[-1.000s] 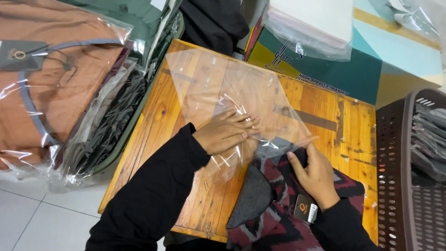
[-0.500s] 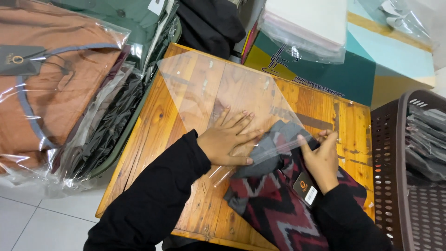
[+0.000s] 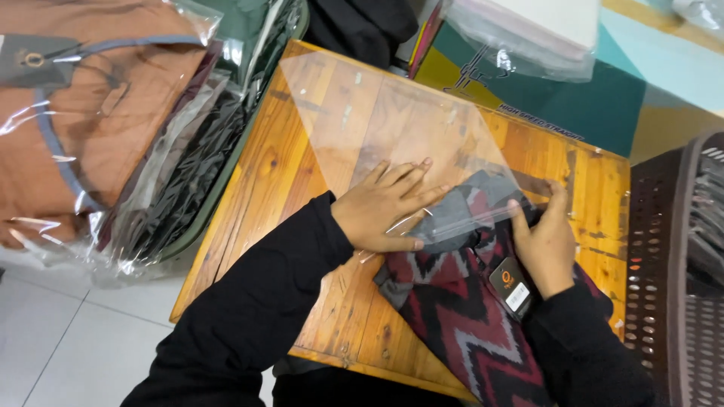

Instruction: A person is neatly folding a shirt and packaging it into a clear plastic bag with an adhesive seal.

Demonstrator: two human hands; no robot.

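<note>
Half a second ago the folded red-and-black zigzag garment had only its edge at the mouth of the clear plastic bag; now its grey collar end sits inside, so the bagging is well begun. Your left hand lies flat, fingers spread, pinning the bag to the tabletop. Your right hand is closed on the garment's top edge. The brown basket at right and bagged clothes at upper left crowd the edges.

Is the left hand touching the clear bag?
Touching. The head view shows the left hand pressed flat on the clear bag, fingers spread over its open edge, no gap, beside the patterned garment.
</note>
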